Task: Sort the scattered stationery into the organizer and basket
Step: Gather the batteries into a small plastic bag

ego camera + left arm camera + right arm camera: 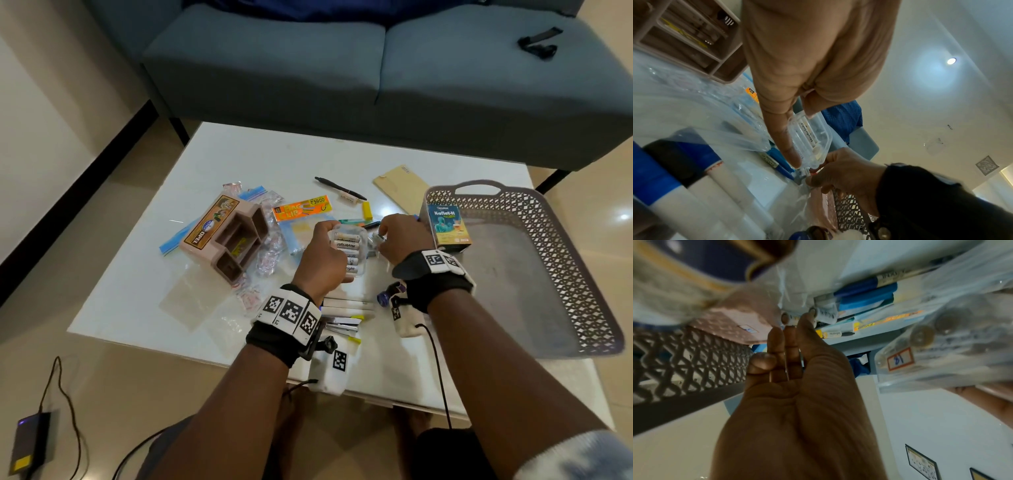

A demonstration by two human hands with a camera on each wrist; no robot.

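Observation:
My left hand (323, 253) grips a clear plastic case of Heybright batteries (347, 251) above the middle of the white table (137, 294); its thumb (789, 154) lies along the case (813, 136). Just right of the case, my right hand (387, 236) pinches a loose battery (789, 318) with thumb and fingertips (778, 332); a second battery (813, 312) lies beside it. The pink compartment organizer (229, 236) lies tipped on its side at the left. The grey lattice basket (534, 274) sits at the right with a Koflet-H box (447, 224) inside.
Scattered on the table: a black pen (339, 188), an orange bag-clip pack (301, 207), a yellow cap (367, 210), a tan envelope (400, 186), zip bags (174, 240), and markers (694, 178) near the front edge. A blue sofa (342, 68) stands behind.

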